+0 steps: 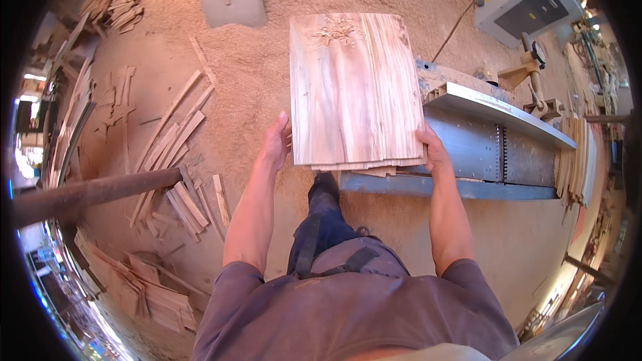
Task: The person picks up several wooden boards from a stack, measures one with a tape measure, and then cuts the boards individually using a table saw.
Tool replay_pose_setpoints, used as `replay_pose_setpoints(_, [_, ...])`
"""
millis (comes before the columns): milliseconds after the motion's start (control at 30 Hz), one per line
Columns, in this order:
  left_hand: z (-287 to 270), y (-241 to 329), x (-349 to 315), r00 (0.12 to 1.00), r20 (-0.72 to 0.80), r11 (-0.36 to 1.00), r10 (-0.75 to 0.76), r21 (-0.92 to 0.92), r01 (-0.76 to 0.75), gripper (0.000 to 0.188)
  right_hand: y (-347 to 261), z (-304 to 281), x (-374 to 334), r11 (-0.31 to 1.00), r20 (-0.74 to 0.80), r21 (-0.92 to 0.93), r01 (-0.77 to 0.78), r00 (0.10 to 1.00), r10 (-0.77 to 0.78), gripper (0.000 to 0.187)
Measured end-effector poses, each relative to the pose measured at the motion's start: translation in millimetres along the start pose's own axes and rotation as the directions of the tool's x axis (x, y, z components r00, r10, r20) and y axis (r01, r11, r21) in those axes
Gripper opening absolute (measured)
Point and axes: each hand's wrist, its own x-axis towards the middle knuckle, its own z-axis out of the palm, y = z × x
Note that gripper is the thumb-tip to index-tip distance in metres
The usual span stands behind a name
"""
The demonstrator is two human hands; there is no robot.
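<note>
Between my two hands is a stack of wooden boards (358,93), pale with reddish-brown streaks, its layered edges showing along the near side. A small heap of wood shavings (336,31) lies on its far end. My left hand (277,140) is closed on the stack's left edge near the close corner. On the opposite edge my right hand (433,147) grips the right side, its fingers partly hidden under the wood. The stack hangs over the left end of a jointer (468,147); whether it rests on the machine I cannot tell.
A metal fence (501,110) runs along the jointer, with a stack of boards (575,160) at its right end. Wood strips (177,134) litter the sawdust floor at left. A shovel (234,1) lies beyond, and a brown pole (100,194) juts in from the left.
</note>
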Motion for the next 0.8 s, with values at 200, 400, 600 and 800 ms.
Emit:
replay_pose_setpoints(200, [15.3, 14.2, 19.7, 1.000, 0.014, 0.995, 0.021, -0.093, -0.019, 0.073, -8.9, 35.1, -5.4, 0.991, -0.111, -0.131, -0.016, 0.994, 0.002, 0.096])
replay_pose_setpoints(400, [14.8, 35.8, 12.3, 0.985, -0.143, 0.992, 0.101, -0.062, -0.111, 0.067, 3.7, 67.6, -14.9, 0.992, -0.152, -0.119, 0.052, 0.986, -0.070, 0.095])
replay_pose_setpoints(600, [72.9, 109.6, -61.9, 0.977, -0.061, 0.975, 0.203, 0.107, -0.196, 0.060, 87.3, 73.0, -34.6, 0.631, -0.189, -0.735, 0.250, 0.817, -0.545, 0.082])
replay_pose_setpoints(800, [191.0, 114.7, -122.9, 0.931, 0.054, 0.730, 0.360, 0.606, -0.317, 0.066, 34.9, 64.6, -54.6, 0.595, -0.139, -0.729, 0.339, 0.777, -0.614, 0.067])
